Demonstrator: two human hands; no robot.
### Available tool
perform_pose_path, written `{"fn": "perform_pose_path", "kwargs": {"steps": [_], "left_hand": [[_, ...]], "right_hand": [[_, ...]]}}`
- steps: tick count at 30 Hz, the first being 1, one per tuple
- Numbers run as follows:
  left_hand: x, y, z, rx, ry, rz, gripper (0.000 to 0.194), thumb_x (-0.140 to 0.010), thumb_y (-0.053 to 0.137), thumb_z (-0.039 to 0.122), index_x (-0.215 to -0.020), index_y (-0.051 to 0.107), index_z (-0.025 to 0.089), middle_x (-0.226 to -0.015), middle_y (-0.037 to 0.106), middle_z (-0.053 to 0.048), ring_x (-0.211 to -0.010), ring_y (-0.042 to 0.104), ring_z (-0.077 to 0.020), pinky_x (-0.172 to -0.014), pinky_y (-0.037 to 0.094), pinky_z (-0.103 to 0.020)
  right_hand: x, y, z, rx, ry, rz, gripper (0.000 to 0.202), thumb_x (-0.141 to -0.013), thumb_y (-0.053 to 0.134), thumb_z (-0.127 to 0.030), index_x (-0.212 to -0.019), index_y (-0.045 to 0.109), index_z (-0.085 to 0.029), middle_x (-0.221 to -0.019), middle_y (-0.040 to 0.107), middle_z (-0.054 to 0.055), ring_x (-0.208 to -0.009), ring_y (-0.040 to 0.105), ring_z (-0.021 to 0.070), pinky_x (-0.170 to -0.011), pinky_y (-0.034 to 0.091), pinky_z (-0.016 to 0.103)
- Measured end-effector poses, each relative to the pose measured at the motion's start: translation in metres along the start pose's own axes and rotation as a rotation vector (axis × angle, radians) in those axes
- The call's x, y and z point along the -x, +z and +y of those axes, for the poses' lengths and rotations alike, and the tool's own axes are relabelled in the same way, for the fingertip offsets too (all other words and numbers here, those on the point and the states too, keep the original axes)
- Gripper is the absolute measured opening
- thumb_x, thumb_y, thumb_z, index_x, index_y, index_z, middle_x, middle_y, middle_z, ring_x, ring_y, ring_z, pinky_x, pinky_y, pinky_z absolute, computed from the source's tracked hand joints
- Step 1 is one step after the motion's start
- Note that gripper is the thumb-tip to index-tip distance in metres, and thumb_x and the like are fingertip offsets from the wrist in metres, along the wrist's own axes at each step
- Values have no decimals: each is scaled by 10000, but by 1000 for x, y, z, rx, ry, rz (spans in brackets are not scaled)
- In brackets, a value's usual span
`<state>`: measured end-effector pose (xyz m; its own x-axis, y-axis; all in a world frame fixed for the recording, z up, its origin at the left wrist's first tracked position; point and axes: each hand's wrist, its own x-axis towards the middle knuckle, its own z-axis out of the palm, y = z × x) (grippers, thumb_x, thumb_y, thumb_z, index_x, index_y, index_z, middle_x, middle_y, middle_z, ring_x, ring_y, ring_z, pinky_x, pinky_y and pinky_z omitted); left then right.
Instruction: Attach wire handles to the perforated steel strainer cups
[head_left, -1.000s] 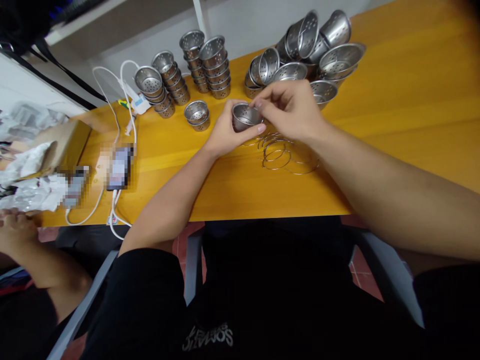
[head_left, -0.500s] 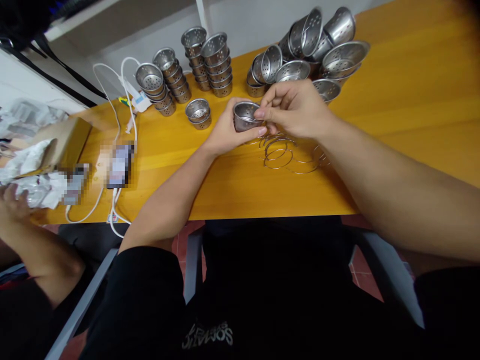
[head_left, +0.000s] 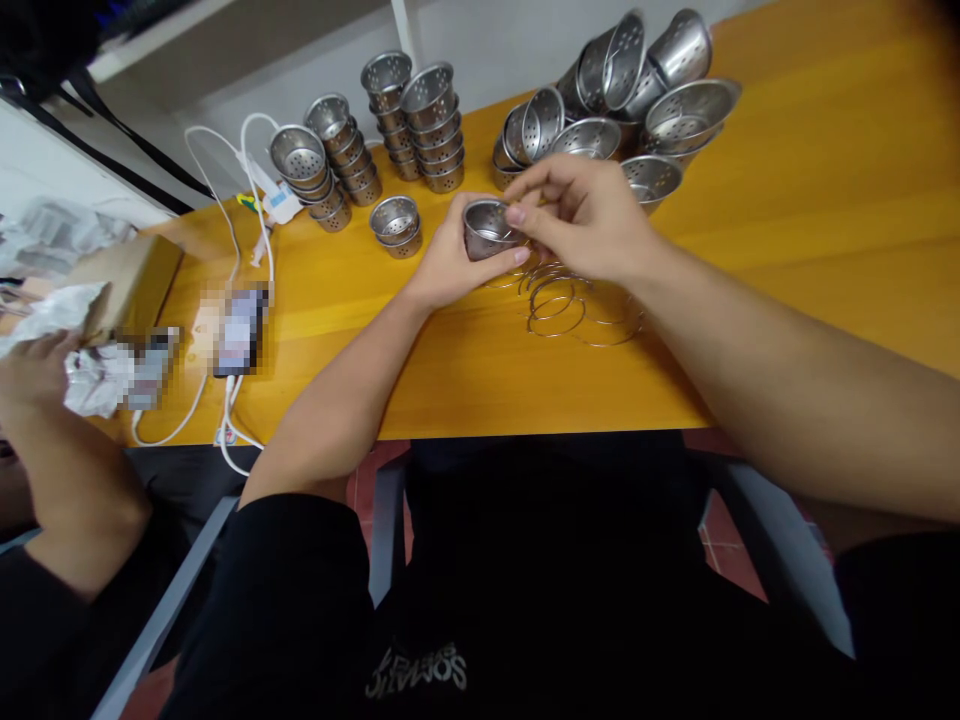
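My left hand (head_left: 447,258) is wrapped around a small perforated metal cup (head_left: 489,238), holding it with its mouth up, just above the table. At the cup's right rim is my right hand (head_left: 589,215), its thumb and index finger closed together there. What they pinch is too small to tell; a thin wire seems to show at the rim. Several thin wire rings (head_left: 556,305) lie loosely on the table below my right hand. To the left of my left hand stand two nested perforated cups (head_left: 396,228).
Stacks of perforated cups (head_left: 433,125) stand at the back left. A jumbled pile of them (head_left: 611,75) lies at the back right. Phones (head_left: 241,330), white cables (head_left: 271,235) and a cardboard box (head_left: 146,275) are on the left, where a co-worker's hand (head_left: 34,375) touches white plastic bags.
My right hand's fingers have shifted slightly left and spread a little at the cup's rim. The cup has moved slightly left. The co-worker's hand has moved over the plastic bags.
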<state>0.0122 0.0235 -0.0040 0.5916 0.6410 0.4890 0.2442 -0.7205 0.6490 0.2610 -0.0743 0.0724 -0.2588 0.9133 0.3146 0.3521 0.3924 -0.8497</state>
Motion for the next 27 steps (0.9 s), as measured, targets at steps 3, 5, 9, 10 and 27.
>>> {"fn": "perform_pose_path", "kwargs": {"steps": [3, 5, 9, 10, 27], "left_hand": [[1, -2, -8, -3, -27, 10, 1079, -900, 850, 1036, -1624, 524, 306, -1472, 711, -91, -1460, 763, -347, -1389, 557, -615], [2, -3, -13, -11, -46, 20, 1088, -913, 836, 1035, -1649, 507, 305, -1470, 715, -100, -1458, 763, -343, -1386, 560, -603], [1, -2, -18, -19, -44, 63, 1110, -902, 813, 1063, -1651, 495, 308, -1482, 717, -114, -1434, 771, -335, -1358, 589, -581], [1, -1, -18, -21, -42, 72, 1116, -888, 820, 1069, -1641, 501, 309, -1484, 721, -113, -1424, 776, -332, -1351, 596, -576], [2, -3, -10, -29, 29, 51, 1051, -946, 770, 1062, -1624, 470, 316, -1517, 699, -110, -1431, 777, -332, -1314, 617, -531]], "right_hand": [[1, -1, 2, 146, -46, 37, 798, -1073, 590, -1026, -1554, 779, -418, -1435, 851, 125, -1285, 744, 445, -996, 635, 607], [1, -3, 5, 225, -87, 2, 765, -1124, 499, -977, -1585, 783, -438, -1568, 808, 121, -1422, 688, 467, -1095, 617, 626], [2, -5, 6, 287, -154, -15, 639, -1195, 475, -858, -1419, 846, -389, -1619, 766, 152, -1475, 670, 450, -1206, 603, 627], [1, -5, 5, 290, -152, -17, 604, -1207, 500, -824, -1374, 852, -363, -1603, 764, 163, -1464, 681, 438, -1218, 606, 613], [-2, 6, 44, 172, -283, -61, 577, -1089, 812, -846, -1514, 896, -465, -1624, 735, 79, -1586, 620, 487, -1347, 567, 731]]}}
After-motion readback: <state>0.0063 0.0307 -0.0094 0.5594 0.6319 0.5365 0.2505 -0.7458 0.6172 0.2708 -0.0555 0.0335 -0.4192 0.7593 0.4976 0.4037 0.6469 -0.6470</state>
